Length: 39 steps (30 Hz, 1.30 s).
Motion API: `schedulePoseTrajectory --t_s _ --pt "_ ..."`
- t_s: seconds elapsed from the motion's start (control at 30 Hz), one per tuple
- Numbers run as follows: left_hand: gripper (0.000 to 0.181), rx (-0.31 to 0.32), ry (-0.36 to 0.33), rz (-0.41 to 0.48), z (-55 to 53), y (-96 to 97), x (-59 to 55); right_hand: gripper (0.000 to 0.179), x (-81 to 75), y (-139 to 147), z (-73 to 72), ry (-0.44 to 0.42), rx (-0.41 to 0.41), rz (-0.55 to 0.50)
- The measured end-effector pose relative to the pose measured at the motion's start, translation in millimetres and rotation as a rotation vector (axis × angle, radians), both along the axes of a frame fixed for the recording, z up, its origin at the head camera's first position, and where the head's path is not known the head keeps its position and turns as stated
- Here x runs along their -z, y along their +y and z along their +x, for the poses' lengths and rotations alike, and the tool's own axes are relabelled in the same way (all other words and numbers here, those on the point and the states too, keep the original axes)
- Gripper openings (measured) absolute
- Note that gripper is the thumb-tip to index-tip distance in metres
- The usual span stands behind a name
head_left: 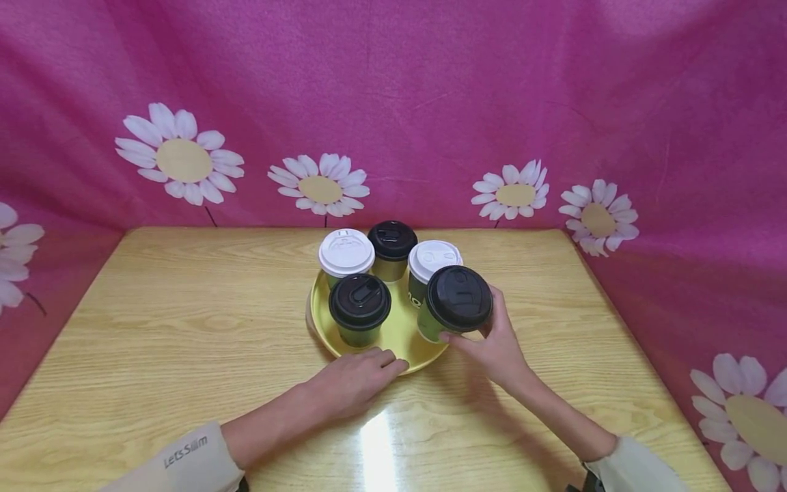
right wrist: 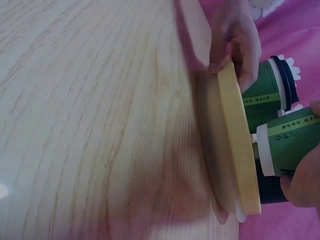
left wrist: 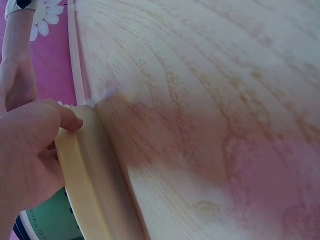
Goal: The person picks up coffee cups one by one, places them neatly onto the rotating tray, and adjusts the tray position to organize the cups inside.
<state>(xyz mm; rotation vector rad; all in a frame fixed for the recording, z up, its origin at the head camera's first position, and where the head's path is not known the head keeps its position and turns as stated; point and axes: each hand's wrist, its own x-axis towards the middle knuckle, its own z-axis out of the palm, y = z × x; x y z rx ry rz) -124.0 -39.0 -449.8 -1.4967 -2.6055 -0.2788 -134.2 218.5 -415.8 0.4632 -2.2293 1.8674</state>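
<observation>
A round yellow tray (head_left: 402, 328) carries several lidded paper cups. My left hand (head_left: 363, 376) pinches its near rim, thumb on one side of the edge and fingers on the other, as the right wrist view also shows. With my right hand (head_left: 501, 348) I grip a green paper cup with a black lid (head_left: 459, 301). In the right wrist view this cup's white base (right wrist: 266, 151) appears above the tray's rim (right wrist: 237, 140). Another black-lidded green cup (head_left: 360, 307) stands front left on the tray. Behind are a white-lidded cup (head_left: 346, 254), a black-lidded cup (head_left: 392, 242) and a dark white-lidded cup (head_left: 434, 263).
The tray is on a light wooden table (head_left: 184, 307). A pink cloth with white daisies (head_left: 393, 102) hangs behind the table and along both sides. Light reflects off the tabletop near the front edge.
</observation>
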Motion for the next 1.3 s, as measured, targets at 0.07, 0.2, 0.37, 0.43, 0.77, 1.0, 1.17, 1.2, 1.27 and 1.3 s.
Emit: schedulePoseTrajectory --t_s 0.07,0.2,0.37,0.43,0.77,1.0,1.17,1.2,1.27,1.3 --pt "0.039 -0.001 0.002 0.001 -0.1 -0.1 0.0 0.086 1.7 -2.7 0.1 -0.007 -0.005 0.007" --pt "0.038 0.0 0.004 0.003 -0.3 -0.2 0.3 0.087 5.1 -6.2 -0.2 -0.042 0.002 0.042" --pt "0.033 -0.005 0.0 0.0 -0.7 0.7 -0.1 0.088 7.7 -10.3 -2.0 -0.066 0.01 0.091" --pt "0.031 -0.009 -0.001 -0.001 -1.0 1.3 -0.4 0.09 9.2 -11.5 -3.1 -0.067 0.012 0.118" --pt "0.03 -0.004 0.01 -0.002 -1.8 1.3 -1.5 0.092 17.6 -16.0 -6.5 -0.098 0.001 0.176" --pt "0.03 -0.002 0.008 0.003 -2.0 1.0 -0.9 0.092 8.2 -22.5 -3.5 -0.101 0.004 0.207" --pt "0.031 -0.005 0.005 -0.004 -1.2 1.1 -0.5 0.086 -11.7 -30.0 6.2 -0.1 0.004 0.251" --pt "0.031 -0.005 0.006 -0.005 -0.9 1.1 -0.4 0.086 -12.4 -30.5 6.6 -0.107 0.006 0.259" --pt "0.032 -0.005 0.011 -0.007 -0.3 1.1 -0.1 0.086 -12.9 -30.8 7.4 -0.11 0.007 0.278" --pt "0.032 -0.006 0.013 -0.008 -0.1 1.1 0.0 0.086 -12.9 -31.0 7.6 -0.104 0.008 0.29"
